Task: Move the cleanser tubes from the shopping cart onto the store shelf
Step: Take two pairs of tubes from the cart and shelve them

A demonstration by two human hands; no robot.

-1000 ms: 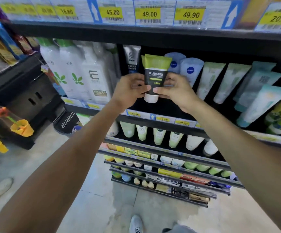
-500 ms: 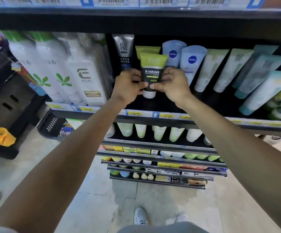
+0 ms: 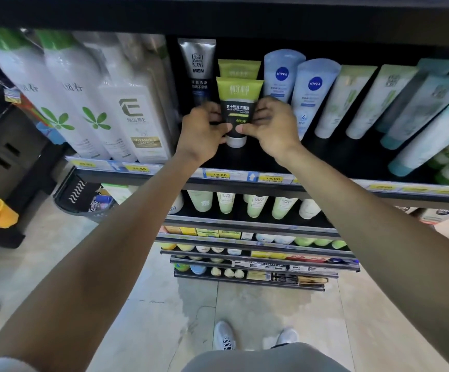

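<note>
Pushed deeper onto the shelf [image 3: 244, 181], the cleanser tube [image 3: 238, 108] stays pinched by both hands, left [image 3: 204, 132] and right [image 3: 270, 128], steadying it upright.

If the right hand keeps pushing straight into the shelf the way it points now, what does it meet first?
Probably the matching green-and-black tube standing directly behind the green-and-black men's cleanser tube that the right hand and left hand grip. Depth is unclear; the held tube would touch it before the fingers.
</note>
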